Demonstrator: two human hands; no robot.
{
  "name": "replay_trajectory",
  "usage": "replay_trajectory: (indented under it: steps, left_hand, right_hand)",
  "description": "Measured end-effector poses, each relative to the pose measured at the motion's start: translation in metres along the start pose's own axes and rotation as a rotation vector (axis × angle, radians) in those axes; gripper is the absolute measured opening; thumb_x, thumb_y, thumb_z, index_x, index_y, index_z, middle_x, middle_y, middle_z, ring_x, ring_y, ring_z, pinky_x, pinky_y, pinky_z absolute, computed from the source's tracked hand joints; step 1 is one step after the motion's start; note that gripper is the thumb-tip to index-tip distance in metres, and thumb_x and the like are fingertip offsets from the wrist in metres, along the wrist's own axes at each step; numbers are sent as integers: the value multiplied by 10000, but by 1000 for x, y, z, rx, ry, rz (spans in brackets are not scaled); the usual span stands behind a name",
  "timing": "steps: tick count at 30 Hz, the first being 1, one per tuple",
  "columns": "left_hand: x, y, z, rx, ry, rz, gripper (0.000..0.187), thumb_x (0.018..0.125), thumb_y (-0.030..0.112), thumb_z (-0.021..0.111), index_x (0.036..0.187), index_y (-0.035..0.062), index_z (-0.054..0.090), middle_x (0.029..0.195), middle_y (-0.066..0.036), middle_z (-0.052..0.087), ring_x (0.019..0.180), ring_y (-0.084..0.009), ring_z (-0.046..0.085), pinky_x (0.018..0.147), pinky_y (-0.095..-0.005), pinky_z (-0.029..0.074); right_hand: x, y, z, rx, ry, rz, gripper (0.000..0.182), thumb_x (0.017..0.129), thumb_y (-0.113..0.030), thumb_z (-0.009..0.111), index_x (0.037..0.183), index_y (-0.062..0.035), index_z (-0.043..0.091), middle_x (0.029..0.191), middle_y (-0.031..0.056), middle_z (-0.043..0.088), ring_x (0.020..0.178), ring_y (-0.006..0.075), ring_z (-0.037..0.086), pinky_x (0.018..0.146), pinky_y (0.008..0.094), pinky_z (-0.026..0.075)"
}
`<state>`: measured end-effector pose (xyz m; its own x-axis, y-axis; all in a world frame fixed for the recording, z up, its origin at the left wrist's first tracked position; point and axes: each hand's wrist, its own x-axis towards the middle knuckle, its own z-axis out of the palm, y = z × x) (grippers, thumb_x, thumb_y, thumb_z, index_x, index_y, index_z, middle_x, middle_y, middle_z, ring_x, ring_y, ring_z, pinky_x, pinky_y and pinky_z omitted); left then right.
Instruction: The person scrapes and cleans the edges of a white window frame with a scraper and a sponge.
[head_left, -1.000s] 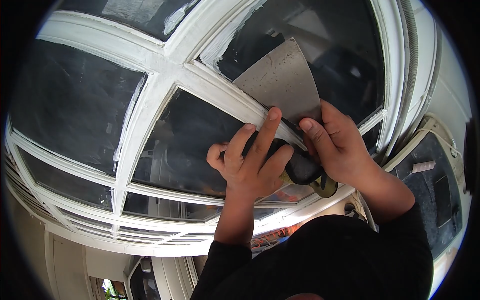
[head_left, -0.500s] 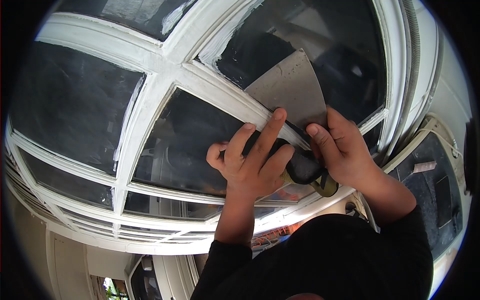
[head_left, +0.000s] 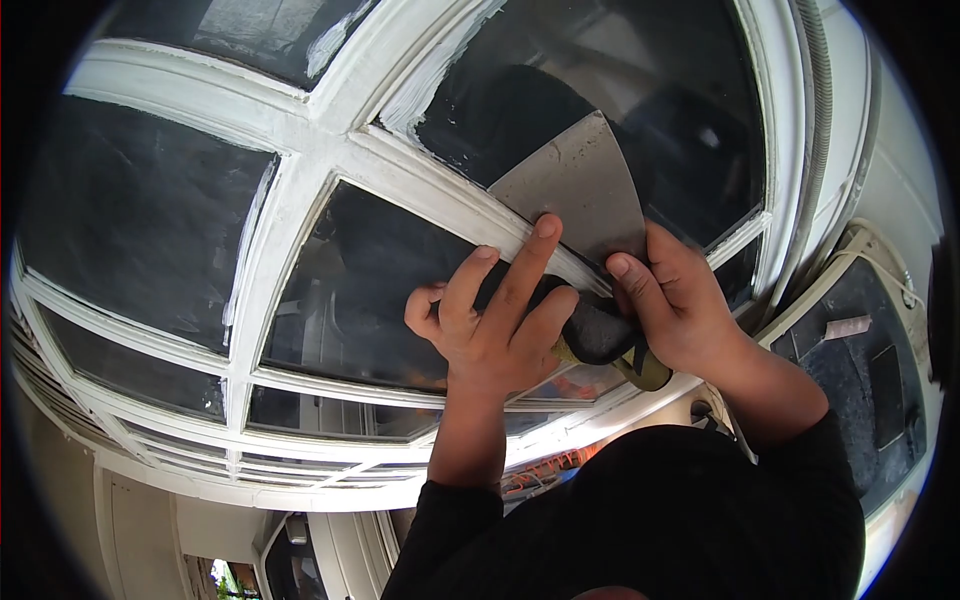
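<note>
A wide putty knife [head_left: 578,180] with a bare metal blade lies over a white glazing bar of the window frame [head_left: 430,185]. My right hand [head_left: 672,300] grips it at the lower right of the blade, thumb on top and fingers curled behind. The dark and olive-green handle [head_left: 598,335] runs below the blade, partly covered by my hands. My left hand [head_left: 503,318] is open with its fingers spread; one fingertip rests by the blade's lower left edge. Whether its palm touches the handle is hidden. White paint or filler [head_left: 425,90] is smeared along the pane's edge.
Dark glass panes [head_left: 150,215] fill the white frame around my hands. A ribbed grey conduit [head_left: 818,120] runs down the right side. Beyond it stands a dark-topped surface [head_left: 860,350] with a small pale strip [head_left: 848,327] on it. Orange coiled cord [head_left: 545,470] shows below.
The view has shifted slightly, and the frame, hands and putty knife appear a little lower and further left. My grip on the knife looks the same.
</note>
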<state>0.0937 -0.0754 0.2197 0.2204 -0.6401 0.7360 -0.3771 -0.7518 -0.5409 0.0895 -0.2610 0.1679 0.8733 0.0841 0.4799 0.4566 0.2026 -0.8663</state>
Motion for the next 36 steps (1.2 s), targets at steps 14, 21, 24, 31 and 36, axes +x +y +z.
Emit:
replay_trajectory:
  steps: [14,21,24,31,36]
  left_hand:
    - [2,1,-2,5,-27,9,185,885,331,539,700,336,524,1216,101,696,1167,-122,441,917,-339,226]
    - [1,-1,-2,22,-35,28,182,882,335,539,701,338,521,1219,94,695,1158,-122,441,915,-343,225]
    - [2,1,-2,1,-31,18,186,877,329,541,693,336,518,1222,100,693,1163,-121,438,923,-341,223]
    - [1,-1,-1,19,-21,19,200,881,330,536,682,334,514,1222,96,694,1164,-117,445,932,-337,223]
    - [0,-5,-2,14,-34,87,346,950,559,437,752,327,597,1228,-40,696,1190,-159,431,885,-329,226]
  right_hand:
    - [4,-5,2,58,-6,4,189,1008,-124,534,1131,15,571,615,65,567,555,93,538,545,276,438]
    - [2,-4,-1,46,-10,44,180,1008,-130,536,1104,17,572,609,66,564,549,104,550,540,281,438]
    - [4,-4,0,52,3,17,189,1008,-130,535,1119,18,574,608,65,565,548,107,552,540,282,438]
    - [2,-3,1,48,0,18,176,1011,-146,531,1066,16,570,603,71,559,539,118,550,543,284,436]
    - [6,-10,-3,8,-18,11,182,1013,-153,530,1068,17,564,601,62,554,530,118,537,538,284,431]
